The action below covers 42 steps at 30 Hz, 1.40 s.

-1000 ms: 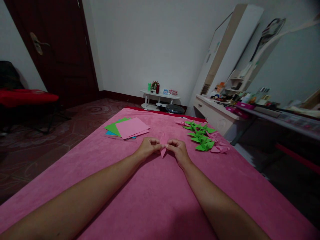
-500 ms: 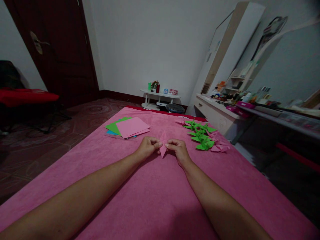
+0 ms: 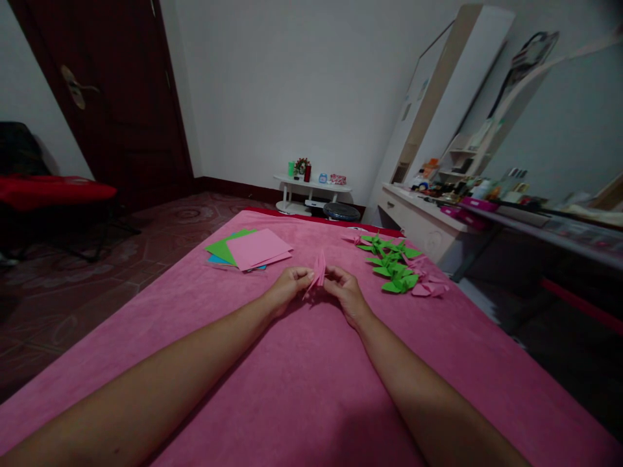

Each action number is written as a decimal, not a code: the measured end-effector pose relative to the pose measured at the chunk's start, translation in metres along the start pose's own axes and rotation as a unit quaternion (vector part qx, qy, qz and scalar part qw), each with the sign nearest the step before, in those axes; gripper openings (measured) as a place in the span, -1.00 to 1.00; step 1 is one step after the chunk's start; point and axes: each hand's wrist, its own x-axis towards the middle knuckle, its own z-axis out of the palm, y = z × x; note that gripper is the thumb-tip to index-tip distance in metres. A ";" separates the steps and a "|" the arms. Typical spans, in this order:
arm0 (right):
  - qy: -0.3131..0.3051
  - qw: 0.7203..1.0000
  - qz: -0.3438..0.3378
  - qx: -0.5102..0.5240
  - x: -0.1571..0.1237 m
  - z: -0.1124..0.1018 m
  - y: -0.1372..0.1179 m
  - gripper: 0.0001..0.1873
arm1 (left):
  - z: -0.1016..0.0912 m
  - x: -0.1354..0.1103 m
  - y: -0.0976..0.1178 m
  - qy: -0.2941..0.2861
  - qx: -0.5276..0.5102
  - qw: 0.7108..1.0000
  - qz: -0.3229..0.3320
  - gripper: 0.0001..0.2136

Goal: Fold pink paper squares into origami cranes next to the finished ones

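Observation:
A small folded pink paper piece (image 3: pixel 318 271) is pinched between my two hands above a pink cloth-covered surface (image 3: pixel 302 363). My left hand (image 3: pixel 288 287) grips its left side with curled fingers. My right hand (image 3: pixel 344 290) grips its right side, fingers also curled. The piece stands tilted, its pointed end up. To the left behind my hands lies a stack of flat paper sheets (image 3: pixel 249 249), pink on top with green and blue beneath. To the right lies a pile of folded green and pink paper figures (image 3: pixel 396 267).
A dark door (image 3: pixel 111 97) and a red-cushioned seat (image 3: pixel 53 191) are at the left. A low white stand (image 3: pixel 311 189) with small items stands by the far wall. A cluttered dresser (image 3: pixel 438 207) and a tall mirror run along the right.
The pink paper piece has been lifted slightly and turned, now tilted rather than hanging point-down between my fingers. Both hands stay close together in the same spot.

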 end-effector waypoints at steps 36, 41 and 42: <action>0.055 0.998 0.019 -0.018 0.001 -0.004 0.000 -0.52 | -0.012 0.006 -0.004 0.025 -0.069 0.994 -0.075 -0.59; 0.048 0.998 0.028 -0.014 0.001 -0.005 0.002 -0.53 | -0.012 0.006 -0.005 0.034 -0.073 0.994 -0.071 -0.57; 0.047 0.998 0.030 -0.014 0.001 -0.005 0.002 -0.53 | -0.012 0.007 -0.005 0.035 -0.072 0.994 -0.072 -0.57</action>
